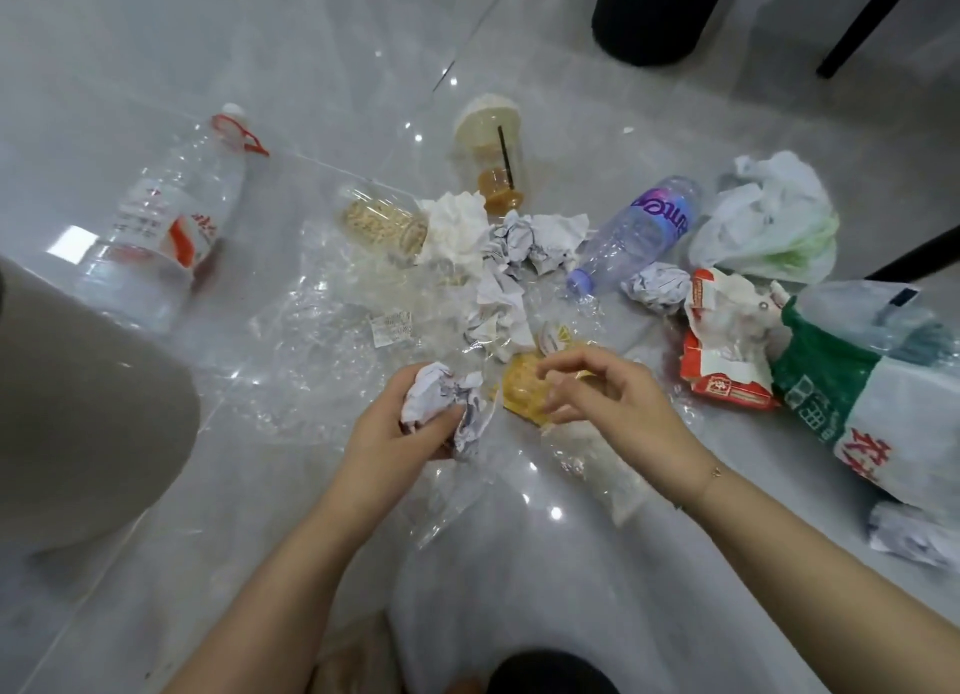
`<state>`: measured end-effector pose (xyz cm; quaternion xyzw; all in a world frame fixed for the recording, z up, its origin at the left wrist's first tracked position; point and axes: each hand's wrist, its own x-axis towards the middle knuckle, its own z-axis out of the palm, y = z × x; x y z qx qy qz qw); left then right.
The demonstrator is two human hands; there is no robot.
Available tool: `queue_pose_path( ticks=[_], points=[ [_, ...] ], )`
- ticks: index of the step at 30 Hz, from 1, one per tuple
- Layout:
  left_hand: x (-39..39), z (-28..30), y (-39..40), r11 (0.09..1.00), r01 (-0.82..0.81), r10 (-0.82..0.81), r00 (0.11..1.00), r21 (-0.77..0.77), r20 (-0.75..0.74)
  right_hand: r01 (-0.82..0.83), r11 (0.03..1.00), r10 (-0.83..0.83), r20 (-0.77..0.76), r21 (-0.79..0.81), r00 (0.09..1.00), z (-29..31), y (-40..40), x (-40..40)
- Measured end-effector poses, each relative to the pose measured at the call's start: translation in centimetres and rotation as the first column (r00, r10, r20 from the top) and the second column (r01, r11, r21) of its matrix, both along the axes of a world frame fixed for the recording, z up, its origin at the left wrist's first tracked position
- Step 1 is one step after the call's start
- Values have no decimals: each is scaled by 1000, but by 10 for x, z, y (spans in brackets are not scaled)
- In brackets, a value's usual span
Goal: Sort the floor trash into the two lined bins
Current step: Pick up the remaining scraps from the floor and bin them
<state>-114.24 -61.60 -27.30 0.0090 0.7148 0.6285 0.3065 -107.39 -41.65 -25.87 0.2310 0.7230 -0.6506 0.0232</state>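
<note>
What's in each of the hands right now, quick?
Left hand: closed around a crumpled paper ball.
Right hand: fingers curled on a yellow plastic wrapper on the floor, apparently pinching it; full grip cannot be told.

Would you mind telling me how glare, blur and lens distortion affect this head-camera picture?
Head view: small bright glints speckle the glossy floor and the clear plastic sheet; wide-angle bending curves the edges; the picture is soft overall, so print on the purple-labelled bottle is hard to read; the left hand and right hand are slightly blurred.
</note>
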Motion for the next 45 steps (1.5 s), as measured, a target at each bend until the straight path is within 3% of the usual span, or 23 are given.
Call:
queue_pose_path(
  ticks=[3, 6, 11, 16, 18, 21, 24, 26, 30, 33, 35, 45],
  points=[
    [-4, 1, 0, 998, -53, 53, 999, 41, 3, 83, 922, -86, -9, 378, 996, -11, 30, -15],
    [-3, 2, 0, 996, -66, 68, 997, 61, -23, -33, 764, -60, 122, 645, 991, -20, 51, -38],
    [-5, 0, -3, 997, -70, 72, 996, 43, -51, -245, 688, 32, 309, 683, 950, -39, 44, -68],
    [-5, 0, -3, 997, -65, 67, 996, 39, -66, -460, 438, 130, 451, 773, 883, -56, 33, -68],
    [-6, -1, -2, 997, -61, 63, 997, 47, -42, -400, 487, 116, 396, 777, 911, -58, 34, -65],
    [-8, -1, -2, 996, -74, 75, 997, 54, -17, -232, 681, 41, 280, 694, 959, -53, 35, -56],
    [-9, -1, -3, 997, -56, 58, 998, 54, -32, 6, 878, -71, 118, 478, 990, -40, 30, -43],
    [-8, -1, -3, 999, 2, 0, 997, 35, -77, 91, 937, -116, 55, 338, 992, -27, 23, -34],
    [-3, -2, -4, 994, 87, -97, 981, -62, -169, 114, 977, -114, -12, 179, 993, 3, 0, -26],
    [-2, -2, -4, 995, 51, -66, 981, -84, -183, 74, 997, -74, 11, -27, 997, 17, -19, -23],
    [-3, 0, -4, 998, 17, -29, 983, -66, -179, 31, 996, -31, 7, -82, 1000, 19, -30, -21],
    [-5, 7, -7, 998, 38, -43, 994, -49, -102, -75, 992, 67, 72, 105, 995, -1, -45, -24]
  ],
)
